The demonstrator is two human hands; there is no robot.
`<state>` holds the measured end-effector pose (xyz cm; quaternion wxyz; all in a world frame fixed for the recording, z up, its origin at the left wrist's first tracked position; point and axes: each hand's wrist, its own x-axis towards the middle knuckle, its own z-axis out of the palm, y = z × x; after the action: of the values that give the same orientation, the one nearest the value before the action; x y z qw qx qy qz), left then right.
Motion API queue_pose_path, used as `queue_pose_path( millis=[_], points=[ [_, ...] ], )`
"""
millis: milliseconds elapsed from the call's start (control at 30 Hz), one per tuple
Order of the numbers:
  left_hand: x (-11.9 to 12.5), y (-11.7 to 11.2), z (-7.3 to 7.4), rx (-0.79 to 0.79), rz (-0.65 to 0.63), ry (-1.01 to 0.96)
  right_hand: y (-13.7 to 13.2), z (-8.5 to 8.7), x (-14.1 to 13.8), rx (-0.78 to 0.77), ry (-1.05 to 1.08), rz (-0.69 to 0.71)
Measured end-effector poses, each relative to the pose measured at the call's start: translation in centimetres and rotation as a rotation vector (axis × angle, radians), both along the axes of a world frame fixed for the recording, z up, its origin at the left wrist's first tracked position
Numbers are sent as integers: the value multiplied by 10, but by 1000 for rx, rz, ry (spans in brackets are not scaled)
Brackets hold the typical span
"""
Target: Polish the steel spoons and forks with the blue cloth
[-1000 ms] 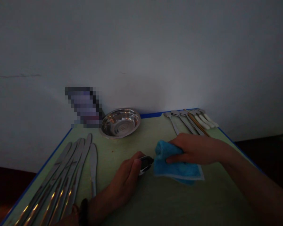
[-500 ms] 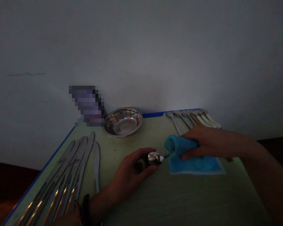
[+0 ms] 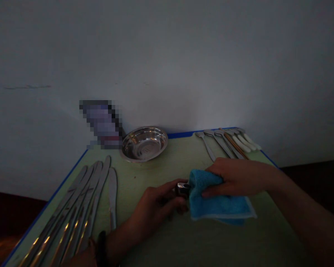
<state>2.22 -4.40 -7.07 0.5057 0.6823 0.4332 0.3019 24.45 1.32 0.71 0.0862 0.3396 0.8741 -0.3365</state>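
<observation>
My left hand (image 3: 161, 202) is closed on the bowl end of a shiny metal spoon (image 3: 182, 188), above the front middle of the table. Folded round the rest of that spoon is a blue cloth (image 3: 208, 202) with a pale edge. My right hand (image 3: 231, 178) pinches the cloth, thumb in front and fingers behind, so the spoon's handle is hidden. The cloth's lower part hangs loose to the right.
Several table knives (image 3: 80, 200) lie side by side on the left of the green table (image 3: 156, 237). A steel bowl (image 3: 144, 144) stands at the back, beside a blurred-out propped object (image 3: 101, 124). Spoons and forks (image 3: 225, 142), some white-handled, lie at the back right against the wall (image 3: 167, 66).
My right hand has moved left and towards me with the cloth, which now covers the spoon up to its bowl. My left hand stays in nearly the same place.
</observation>
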Motion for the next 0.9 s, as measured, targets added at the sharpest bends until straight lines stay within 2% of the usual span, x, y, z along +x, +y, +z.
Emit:
queue_pose_path(
  millis=[100,200,300,367,600,767,900],
  points=[
    [0,1,-2,86,39,82,-4,-7,-11,20,20,49],
    [0,3,-5,93,96,127,-10,-13,-18,144,-16,30],
    [-1,5,-7,87,96,99,-14,-16,-23,271,-56,11],
    [-1,5,-6,76,88,62,-15,-17,-25,301,-61,9],
    [1,5,0,3,146,-82,-4,-14,-16,191,-5,-4],
    [2,7,1,-7,227,-177,5,-9,6,157,-10,-109],
    [1,7,-2,-2,240,-256,7,-1,16,87,-14,-145]
  ],
)
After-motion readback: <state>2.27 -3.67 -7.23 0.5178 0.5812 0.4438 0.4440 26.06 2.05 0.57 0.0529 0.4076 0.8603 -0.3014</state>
